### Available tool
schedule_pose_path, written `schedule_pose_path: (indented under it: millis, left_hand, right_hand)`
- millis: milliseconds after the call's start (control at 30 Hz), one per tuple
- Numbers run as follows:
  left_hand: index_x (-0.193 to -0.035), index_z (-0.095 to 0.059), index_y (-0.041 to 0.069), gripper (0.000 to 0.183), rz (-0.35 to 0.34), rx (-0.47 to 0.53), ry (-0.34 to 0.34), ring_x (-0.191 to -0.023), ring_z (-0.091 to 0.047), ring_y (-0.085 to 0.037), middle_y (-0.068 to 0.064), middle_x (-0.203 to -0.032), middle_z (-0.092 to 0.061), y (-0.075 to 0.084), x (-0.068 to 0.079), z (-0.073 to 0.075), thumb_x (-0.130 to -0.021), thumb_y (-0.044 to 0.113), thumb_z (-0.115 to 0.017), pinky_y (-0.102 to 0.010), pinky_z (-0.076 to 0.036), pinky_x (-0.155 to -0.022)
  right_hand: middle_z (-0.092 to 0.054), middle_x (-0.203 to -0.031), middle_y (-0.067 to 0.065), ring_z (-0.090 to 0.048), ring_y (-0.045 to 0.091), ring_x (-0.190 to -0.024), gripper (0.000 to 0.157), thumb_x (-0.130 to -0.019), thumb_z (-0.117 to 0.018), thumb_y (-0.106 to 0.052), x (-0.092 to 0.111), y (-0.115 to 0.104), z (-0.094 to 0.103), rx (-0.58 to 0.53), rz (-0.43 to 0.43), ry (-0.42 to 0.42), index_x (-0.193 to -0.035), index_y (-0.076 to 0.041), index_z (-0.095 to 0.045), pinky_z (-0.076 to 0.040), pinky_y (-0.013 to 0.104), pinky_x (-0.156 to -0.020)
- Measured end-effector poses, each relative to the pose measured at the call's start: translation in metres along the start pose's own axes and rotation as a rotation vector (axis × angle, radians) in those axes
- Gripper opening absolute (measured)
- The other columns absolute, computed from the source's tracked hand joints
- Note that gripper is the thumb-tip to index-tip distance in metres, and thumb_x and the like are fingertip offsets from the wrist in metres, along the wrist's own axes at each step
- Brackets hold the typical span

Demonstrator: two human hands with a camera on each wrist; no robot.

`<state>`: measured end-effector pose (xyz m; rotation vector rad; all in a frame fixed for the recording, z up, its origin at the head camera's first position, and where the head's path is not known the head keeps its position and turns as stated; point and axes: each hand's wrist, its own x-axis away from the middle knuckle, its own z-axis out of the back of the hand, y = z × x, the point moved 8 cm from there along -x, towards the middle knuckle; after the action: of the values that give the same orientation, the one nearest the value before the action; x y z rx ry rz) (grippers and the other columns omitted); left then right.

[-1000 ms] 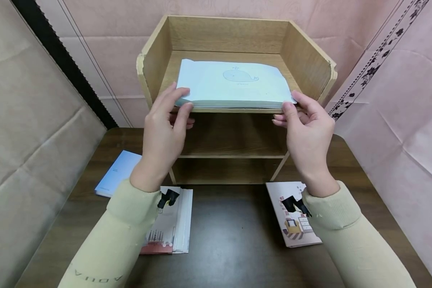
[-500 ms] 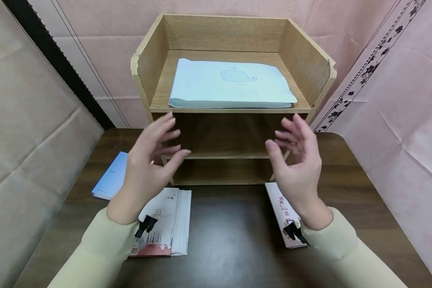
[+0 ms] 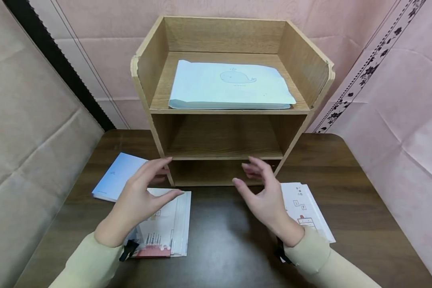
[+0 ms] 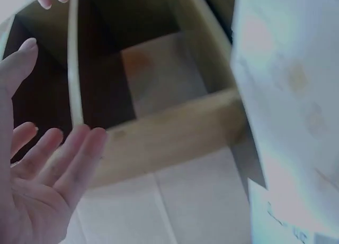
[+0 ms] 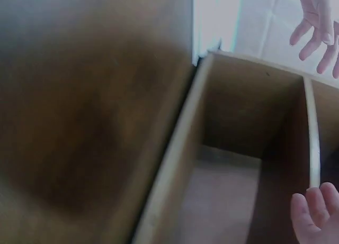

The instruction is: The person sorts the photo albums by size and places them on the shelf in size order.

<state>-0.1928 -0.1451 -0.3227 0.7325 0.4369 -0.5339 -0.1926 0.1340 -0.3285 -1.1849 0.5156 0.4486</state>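
Observation:
My left hand [image 3: 138, 200] hovers over the left stack of thin booklets [image 3: 162, 236], fingers loosely bent and holding nothing. Close by it lies a light blue book [image 3: 120, 176]. In the head view, my right hand [image 3: 266, 198] is above the table with thumb and fingers apart, left of another booklet stack [image 3: 307, 208] that the wrist partly covers. A pale blue book [image 3: 230, 86] with a whale drawing lies on the top level of the wooden shelf [image 3: 223, 157]. Both wrist views show the hands in front of that shelf, apart from each other.
The shelf has two lower compartments [image 3: 223, 134] that face me. It stands at the back of the dark brown table [image 3: 216, 232]. A pink cloth [image 3: 111, 48] hangs behind, and pale cloth walls [image 3: 39, 120] close in the sides.
Both hands have let go of the pale blue book on the top level and come down toward me. The book stays there. The right hand has also moved inward to the left.

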Motion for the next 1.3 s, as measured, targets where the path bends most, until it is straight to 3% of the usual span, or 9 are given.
schedule_pose_path:
  millis: [133,267,500,667,767,933,1100,1300]
  left_hand:
    - [-0.141,-0.049,0.018,0.085,0.102,-0.111,-0.063,-0.104,-0.062,-0.019,-0.002,-0.128,-0.055,-0.024,0.015,0.000,-0.069,0.038,-0.088,-0.036,-0.055,-0.080]
    - [-0.139,-0.051,0.015,0.086,0.188,-0.224,-0.128,-0.096,-0.062,-0.021,-0.004,-0.127,-0.056,-0.044,0.027,0.001,-0.068,0.050,-0.085,-0.042,-0.055,-0.074]
    - [-0.138,-0.049,0.007,0.096,0.332,-0.303,-0.261,-0.094,-0.062,-0.032,-0.016,-0.126,-0.055,-0.070,0.044,-0.001,-0.065,0.062,-0.081,-0.051,-0.053,-0.075]
    - [-0.140,-0.044,-0.002,0.111,0.447,-0.366,-0.361,-0.105,-0.056,-0.044,-0.029,-0.127,-0.051,-0.087,0.057,-0.005,-0.060,0.065,-0.082,-0.060,-0.047,-0.083]
    - [-0.142,-0.040,-0.005,0.119,0.478,-0.389,-0.399,-0.112,-0.051,-0.050,-0.035,-0.130,-0.047,-0.095,0.064,-0.008,-0.058,0.068,-0.081,-0.064,-0.044,-0.086]
    - [-0.142,-0.034,-0.010,0.127,0.500,-0.381,-0.448,-0.109,-0.053,-0.052,-0.039,-0.128,-0.044,-0.103,0.074,-0.015,-0.054,0.069,-0.082,-0.063,-0.044,-0.086]
    - [-0.140,-0.033,-0.015,0.132,0.541,-0.376,-0.490,-0.096,-0.058,-0.043,-0.040,-0.121,-0.045,-0.109,0.080,-0.021,-0.052,0.071,-0.081,-0.058,-0.050,-0.080]
    - [-0.133,-0.035,-0.021,0.134,0.629,-0.370,-0.542,-0.085,-0.056,-0.034,-0.040,-0.113,-0.045,-0.116,0.083,-0.026,-0.050,0.073,-0.080,-0.053,-0.052,-0.077]
  right_hand:
    - [-0.064,-0.117,-0.002,-0.060,0.014,-0.105,0.060,-0.084,-0.078,-0.021,0.014,0.036,-0.023,0.020,-0.153,-0.105,-0.135,-0.015,-0.048,-0.049,0.038,-0.089]
    - [-0.064,-0.115,-0.001,-0.061,0.015,-0.102,0.062,-0.083,-0.077,-0.035,0.024,0.055,-0.043,-0.005,-0.288,-0.183,-0.134,-0.019,-0.047,-0.049,0.038,-0.090]
    - [-0.062,-0.120,0.012,-0.060,0.026,-0.105,0.069,-0.082,-0.077,-0.041,0.041,0.075,-0.070,-0.128,-0.557,-0.294,-0.137,-0.016,-0.045,-0.051,0.040,-0.086]
    - [-0.056,-0.124,0.018,-0.062,0.026,-0.104,0.080,-0.083,-0.077,-0.040,0.053,0.087,-0.089,-0.279,-0.761,-0.368,-0.142,-0.004,-0.037,-0.054,0.040,-0.084]
    - [-0.055,-0.123,0.019,-0.062,0.031,-0.106,0.085,-0.083,-0.077,-0.039,0.061,0.090,-0.100,-0.371,-0.855,-0.405,-0.144,0.000,-0.033,-0.053,0.043,-0.086]
    - [-0.056,-0.120,0.017,-0.059,0.033,-0.111,0.087,-0.082,-0.077,-0.040,0.068,0.090,-0.113,-0.427,-0.927,-0.446,-0.143,0.002,-0.031,-0.051,0.043,-0.090]
    - [-0.053,-0.123,0.018,-0.058,0.032,-0.114,0.089,-0.083,-0.076,-0.042,0.072,0.088,-0.122,-0.453,-0.984,-0.471,-0.144,0.003,-0.031,-0.050,0.042,-0.092]
    - [-0.049,-0.130,0.020,-0.057,0.031,-0.116,0.089,-0.082,-0.076,-0.042,0.076,0.087,-0.132,-0.465,-1.023,-0.483,-0.142,0.007,-0.032,-0.050,0.040,-0.092]
